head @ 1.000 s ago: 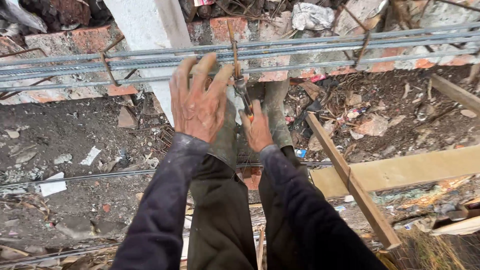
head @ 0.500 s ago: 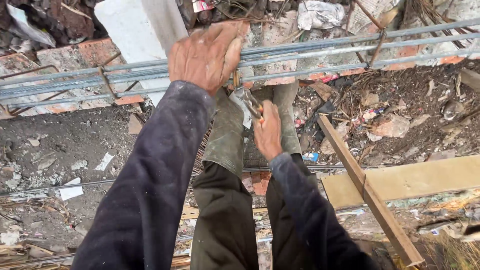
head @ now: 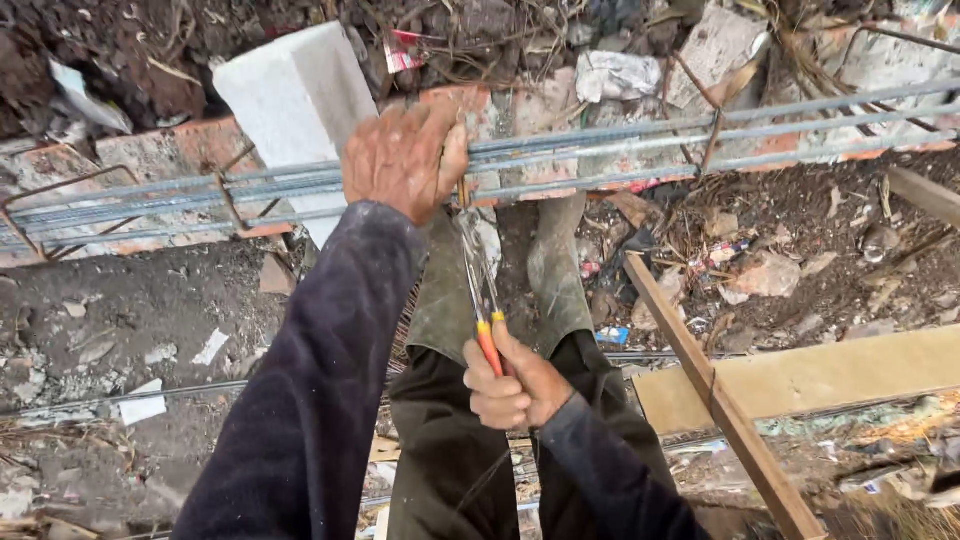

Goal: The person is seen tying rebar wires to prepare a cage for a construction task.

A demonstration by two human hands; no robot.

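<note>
Muddy, rubble-strewn ground with bricks and timber. Nearest, the right hand (head: pixel 515 385) is clenched around the orange-handled pincers (head: pixel 480 290), whose head reaches the rebar bundle (head: pixel 620 150). Beyond, the left hand (head: pixel 400 160) grips that bundle, fingers curled over it.

**Hands on the rebar cage**

I see my left hand (head: pixel 403 160) clamped over the bundle of steel bars (head: pixel 620 150) that runs across bricks (head: pixel 180 150) and rubble. My right hand (head: pixel 515 385) grips the orange handles of a pair of pincers (head: pixel 480 290), whose head reaches up to the bars just beside the left-hand fingers (head: pixel 455 150). A white block (head: pixel 295 85) stands behind, and wooden planks (head: pixel 800 380) lie on the right.
</note>
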